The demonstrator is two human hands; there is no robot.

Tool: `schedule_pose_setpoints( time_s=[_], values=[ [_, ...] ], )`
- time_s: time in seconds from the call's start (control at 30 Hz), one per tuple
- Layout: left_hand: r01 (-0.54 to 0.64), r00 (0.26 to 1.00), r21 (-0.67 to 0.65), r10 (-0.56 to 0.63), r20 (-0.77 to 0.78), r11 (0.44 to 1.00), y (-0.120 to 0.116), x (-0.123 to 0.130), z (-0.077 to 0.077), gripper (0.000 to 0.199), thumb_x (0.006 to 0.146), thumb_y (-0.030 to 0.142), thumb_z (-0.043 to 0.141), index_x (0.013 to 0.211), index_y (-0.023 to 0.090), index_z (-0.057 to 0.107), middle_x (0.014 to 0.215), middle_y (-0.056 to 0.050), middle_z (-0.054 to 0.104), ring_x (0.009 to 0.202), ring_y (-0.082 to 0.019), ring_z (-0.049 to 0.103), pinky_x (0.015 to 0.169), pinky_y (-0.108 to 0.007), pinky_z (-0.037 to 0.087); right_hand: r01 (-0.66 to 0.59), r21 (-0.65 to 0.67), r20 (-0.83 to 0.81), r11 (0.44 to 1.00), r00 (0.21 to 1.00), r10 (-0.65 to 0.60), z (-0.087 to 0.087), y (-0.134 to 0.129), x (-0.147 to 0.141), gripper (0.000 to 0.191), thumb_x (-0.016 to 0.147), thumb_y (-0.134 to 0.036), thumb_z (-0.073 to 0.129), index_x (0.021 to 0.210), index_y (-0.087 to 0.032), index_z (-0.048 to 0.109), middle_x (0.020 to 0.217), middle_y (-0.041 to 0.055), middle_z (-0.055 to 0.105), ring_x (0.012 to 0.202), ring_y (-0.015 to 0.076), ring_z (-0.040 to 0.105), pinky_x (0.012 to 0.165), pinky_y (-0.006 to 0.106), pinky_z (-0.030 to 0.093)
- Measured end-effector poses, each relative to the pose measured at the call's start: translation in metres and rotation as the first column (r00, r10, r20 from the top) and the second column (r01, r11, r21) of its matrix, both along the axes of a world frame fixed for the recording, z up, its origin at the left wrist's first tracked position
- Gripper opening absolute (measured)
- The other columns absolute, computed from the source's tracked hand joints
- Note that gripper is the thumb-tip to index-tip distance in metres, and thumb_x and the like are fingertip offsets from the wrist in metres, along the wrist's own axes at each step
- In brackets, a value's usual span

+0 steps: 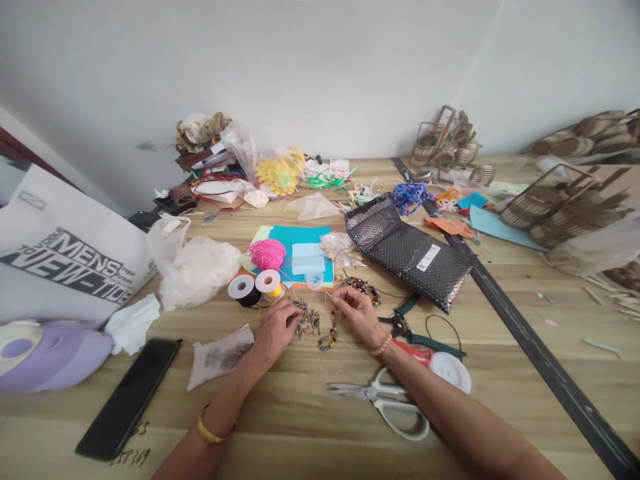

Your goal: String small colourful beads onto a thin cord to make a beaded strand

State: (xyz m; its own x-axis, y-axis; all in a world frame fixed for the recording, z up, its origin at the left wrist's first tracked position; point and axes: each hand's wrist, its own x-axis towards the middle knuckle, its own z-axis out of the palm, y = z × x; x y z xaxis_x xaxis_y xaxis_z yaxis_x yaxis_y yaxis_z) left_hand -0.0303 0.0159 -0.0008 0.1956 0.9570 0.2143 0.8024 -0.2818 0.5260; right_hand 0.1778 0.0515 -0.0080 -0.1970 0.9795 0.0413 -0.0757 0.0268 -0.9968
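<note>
A big wooden table (300,433) holds all the things. The left arm (227,397) comes in from the near left, and the right arm (445,407) from the near right. The black bag (400,248) lies flat, far and right of the hands. The left hand (274,331) is palm down with bent fingers, low by the loose beads; I can't tell if it pinches one. The right hand (357,313) is up a bit, pointing left, its thumb and finger tips pinched together; what is in them is too small to tell. The two hands are apart. The scissors (373,393) lie near the right arm, with their tips to the left. The bead string (329,339) is on the table between the hands. Its long way goes from far to near, and its near end bends left. The little loose beads (303,320) sit just left of it.
</note>
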Motion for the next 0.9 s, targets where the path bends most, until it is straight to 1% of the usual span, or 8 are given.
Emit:
schedule_pose_setpoints(
  time_s=[0.13, 0.27, 0.37, 0.5, 0.63, 0.77, 0.9],
  values=[
    [0.017, 1.000, -0.004, -0.017, -0.021, 1.000, 0.001, 0.000, 0.000, 0.013, 0.081, 0.010, 0.061, 0.081, 0.018, 0.072, 0.085, -0.006, 0.067, 0.087, -0.020, 0.062, 0.083, -0.035, 0.050, -0.011, 0.038, 0.018, 0.999, 1.000, 0.011, -0.001, -0.001, -0.001, 0.034, 0.076, -0.049, 0.067, 0.072, -0.017, 0.060, 0.064, -0.0014, 0.054, 0.056, 0.0110, 0.044, 0.053, 0.023, 0.037],
    [0.006, 1.000, -0.004, -0.006, -0.015, 1.000, 0.002, -0.002, 0.000, 0.016, 0.081, 0.008, 0.060, 0.082, 0.018, 0.072, 0.085, -0.006, 0.067, 0.087, -0.020, 0.063, 0.084, -0.034, 0.050, -0.032, 0.067, 0.032, 0.997, 0.999, 0.030, -0.003, -0.003, -0.001, 0.030, 0.078, -0.046, 0.066, 0.072, -0.017, 0.061, 0.066, -0.0007, 0.054, 0.060, 0.0120, 0.046, 0.055, 0.024, 0.038],
    [0.010, 1.000, -0.007, -0.010, -0.001, 1.000, 0.002, -0.002, 0.000, 0.017, 0.081, 0.007, 0.059, 0.083, 0.018, 0.072, 0.086, -0.005, 0.068, 0.086, -0.019, 0.063, 0.085, -0.034, 0.050, -0.046, 0.071, 0.044, 0.996, 0.998, 0.043, -0.005, -0.004, -0.001, 0.030, 0.079, -0.046, 0.065, 0.074, -0.017, 0.061, 0.067, -0.0005, 0.055, 0.061, 0.0123, 0.047, 0.056, 0.024, 0.038],
    [0.047, 0.999, -0.014, -0.047, 0.004, 0.999, 0.002, 0.003, 0.001, 0.014, 0.082, 0.010, 0.061, 0.084, 0.018, 0.072, 0.086, -0.005, 0.067, 0.085, -0.019, 0.062, 0.082, -0.033, 0.049, -0.040, 0.063, 0.047, 0.997, 0.998, 0.038, -0.006, -0.003, -0.001, 0.031, 0.078, -0.047, 0.066, 0.076, -0.016, 0.062, 0.067, -0.0002, 0.056, 0.061, 0.0121, 0.047, 0.055, 0.023, 0.039],
    [0.070, 0.995, 0.009, -0.070, -0.066, 0.997, 0.001, 0.009, 0.003, 0.013, 0.084, 0.013, 0.060, 0.085, 0.017, 0.072, 0.083, -0.006, 0.065, 0.087, -0.021, 0.060, 0.085, -0.036, 0.048, -0.020, 0.014, -0.011, 1.000, 1.000, 0.020, -0.002, -0.001, 0.000, 0.034, 0.075, -0.050, 0.068, 0.072, -0.016, 0.060, 0.062, -0.0014, 0.054, 0.055, 0.0104, 0.045, 0.051, 0.022, 0.038],
    [0.071, 0.989, 0.004, -0.069, -0.132, 0.998, 0.001, 0.013, 0.003, 0.015, 0.086, 0.015, 0.057, 0.085, 0.018, 0.072, 0.084, -0.007, 0.064, 0.088, -0.022, 0.058, 0.084, -0.037, 0.047, 0.014, -0.051, -0.048, 0.999, 0.999, -0.017, 0.003, 0.001, 0.001, 0.038, 0.071, -0.054, 0.069, 0.070, -0.018, 0.059, 0.058, -0.0021, 0.054, 0.049, 0.0099, 0.044, 0.046, 0.022, 0.038],
    [0.057, 0.979, 0.011, -0.054, -0.195, 0.998, 0.001, 0.015, 0.001, 0.017, 0.087, 0.016, 0.054, 0.084, 0.019, 0.071, 0.086, -0.007, 0.063, 0.086, -0.021, 0.057, 0.082, -0.036, 0.047, 0.043, -0.093, -0.058, 0.995, 0.997, -0.048, 0.004, 0.002, 0.002, 0.038, 0.069, -0.054, 0.071, 0.071, -0.018, 0.058, 0.059, -0.0023, 0.055, 0.047, 0.0098, 0.044, 0.045, 0.023, 0.040]
  ],
)
